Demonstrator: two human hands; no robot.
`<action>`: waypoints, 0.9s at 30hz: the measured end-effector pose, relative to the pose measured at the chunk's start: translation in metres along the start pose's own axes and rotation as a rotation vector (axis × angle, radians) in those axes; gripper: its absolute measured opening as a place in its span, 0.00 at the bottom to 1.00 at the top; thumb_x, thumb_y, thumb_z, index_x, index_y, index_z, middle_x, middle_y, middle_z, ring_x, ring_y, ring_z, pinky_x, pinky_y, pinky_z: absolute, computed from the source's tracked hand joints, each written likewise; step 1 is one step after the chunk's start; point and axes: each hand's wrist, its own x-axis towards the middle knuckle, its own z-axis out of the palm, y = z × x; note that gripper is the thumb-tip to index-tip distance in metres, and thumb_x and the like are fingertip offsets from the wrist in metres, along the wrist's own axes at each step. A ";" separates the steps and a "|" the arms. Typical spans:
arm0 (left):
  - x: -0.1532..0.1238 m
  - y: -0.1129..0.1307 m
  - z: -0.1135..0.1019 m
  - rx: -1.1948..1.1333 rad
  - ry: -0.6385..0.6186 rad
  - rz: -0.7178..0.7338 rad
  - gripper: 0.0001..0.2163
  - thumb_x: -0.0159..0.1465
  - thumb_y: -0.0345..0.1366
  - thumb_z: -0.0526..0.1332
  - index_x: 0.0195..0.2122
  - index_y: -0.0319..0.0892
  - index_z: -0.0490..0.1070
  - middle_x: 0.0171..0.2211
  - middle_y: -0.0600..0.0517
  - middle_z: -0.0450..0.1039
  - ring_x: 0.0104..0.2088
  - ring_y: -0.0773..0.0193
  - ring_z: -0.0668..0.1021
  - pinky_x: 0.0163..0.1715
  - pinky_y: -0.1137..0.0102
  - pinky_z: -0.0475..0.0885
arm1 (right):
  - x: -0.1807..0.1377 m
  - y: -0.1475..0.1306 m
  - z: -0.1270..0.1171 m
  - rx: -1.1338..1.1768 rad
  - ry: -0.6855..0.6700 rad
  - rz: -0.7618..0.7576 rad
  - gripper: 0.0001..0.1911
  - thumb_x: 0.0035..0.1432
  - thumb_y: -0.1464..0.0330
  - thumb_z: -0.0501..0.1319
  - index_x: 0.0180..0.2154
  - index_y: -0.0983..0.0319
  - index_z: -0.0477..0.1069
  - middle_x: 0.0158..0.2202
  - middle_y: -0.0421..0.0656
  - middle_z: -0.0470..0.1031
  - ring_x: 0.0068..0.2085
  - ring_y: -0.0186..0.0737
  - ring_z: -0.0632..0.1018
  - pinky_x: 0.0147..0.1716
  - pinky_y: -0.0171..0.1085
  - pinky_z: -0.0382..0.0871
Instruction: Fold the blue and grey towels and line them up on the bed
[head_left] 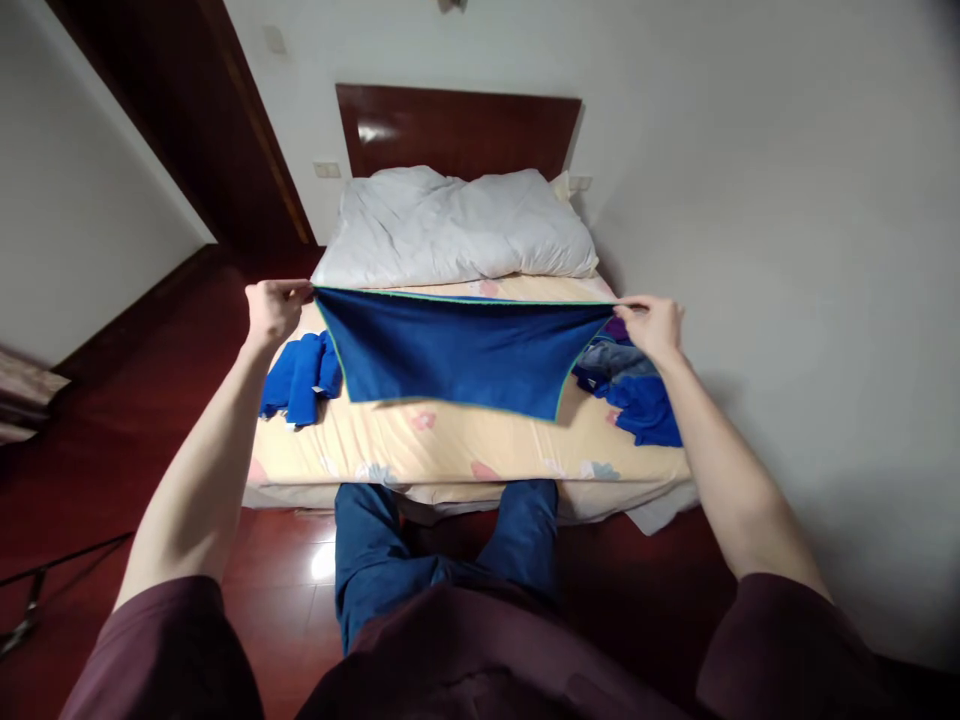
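Note:
A dark blue cloth (457,350) with a green edge hangs stretched out flat above the bed (450,440). My left hand (271,310) pinches its left top corner and my right hand (654,325) pinches its right top corner, arms spread wide. The cloth's lower edge droops toward the yellow flowered sheet. A folded bright blue cloth (300,375) lies on the sheet under my left hand. A heap of blue and purple cloths (634,390) lies below my right hand.
A white pillow (457,225) lies at the head of the bed against a dark wooden headboard (457,130). A white wall runs along the bed's right side. Dark red wooden floor (112,450) and a doorway are to the left. My legs stand at the bed's foot.

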 end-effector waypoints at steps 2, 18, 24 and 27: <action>0.000 -0.001 -0.002 -0.003 0.088 0.095 0.17 0.68 0.41 0.63 0.46 0.29 0.79 0.41 0.48 0.83 0.39 0.65 0.82 0.47 0.63 0.80 | -0.004 -0.001 -0.001 0.062 0.076 -0.073 0.10 0.59 0.65 0.66 0.39 0.63 0.81 0.43 0.51 0.83 0.45 0.48 0.84 0.51 0.47 0.78; -0.173 -0.152 0.082 0.157 -0.455 -0.102 0.14 0.63 0.35 0.56 0.40 0.40 0.82 0.46 0.47 0.82 0.52 0.53 0.81 0.57 0.61 0.74 | -0.199 0.105 0.130 0.107 -0.318 0.136 0.13 0.55 0.73 0.59 0.37 0.66 0.83 0.47 0.55 0.82 0.48 0.51 0.84 0.55 0.51 0.75; -0.245 -0.193 0.106 0.279 -0.664 -0.237 0.17 0.63 0.34 0.53 0.44 0.41 0.81 0.55 0.44 0.77 0.59 0.49 0.76 0.59 0.57 0.72 | -0.268 0.128 0.166 0.040 -0.439 0.258 0.13 0.54 0.76 0.58 0.31 0.65 0.83 0.46 0.55 0.83 0.49 0.52 0.84 0.58 0.48 0.74; -0.263 -0.199 0.105 0.273 -0.617 -0.286 0.19 0.64 0.35 0.53 0.48 0.41 0.81 0.58 0.43 0.74 0.60 0.48 0.75 0.60 0.56 0.71 | -0.281 0.135 0.168 0.064 -0.399 0.295 0.12 0.53 0.75 0.59 0.30 0.63 0.83 0.45 0.53 0.83 0.48 0.52 0.84 0.58 0.49 0.74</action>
